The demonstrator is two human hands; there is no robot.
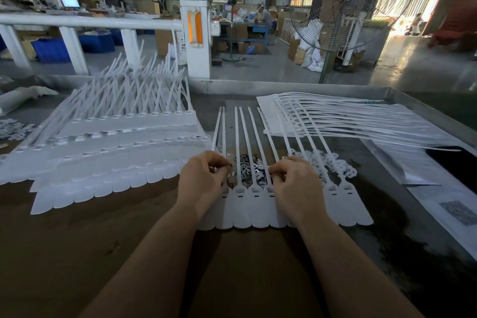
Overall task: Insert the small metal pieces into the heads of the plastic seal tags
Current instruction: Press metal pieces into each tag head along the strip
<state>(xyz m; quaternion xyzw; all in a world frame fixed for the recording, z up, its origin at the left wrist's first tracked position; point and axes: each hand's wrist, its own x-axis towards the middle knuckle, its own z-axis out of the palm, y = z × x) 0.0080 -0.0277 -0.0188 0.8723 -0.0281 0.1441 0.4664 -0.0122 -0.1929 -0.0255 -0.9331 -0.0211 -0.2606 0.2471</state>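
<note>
Head view: left hand (204, 178) and right hand (294, 183) apart, fingers curled, each seemingly pinching a small piece at the heap of metal pieces (247, 168) lying on the straps of the seal tag row (258, 206) mid tabletop (77, 253), more tag stacks (116, 152) left.

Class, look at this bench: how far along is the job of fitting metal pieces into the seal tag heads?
Done or not cannot be read from the stacks at left. In hand: both the left hand and right hand work with curled fingers at the heads of the tag strip, beside the metal pieces. Left: more strips at far right seem to wait.
</note>
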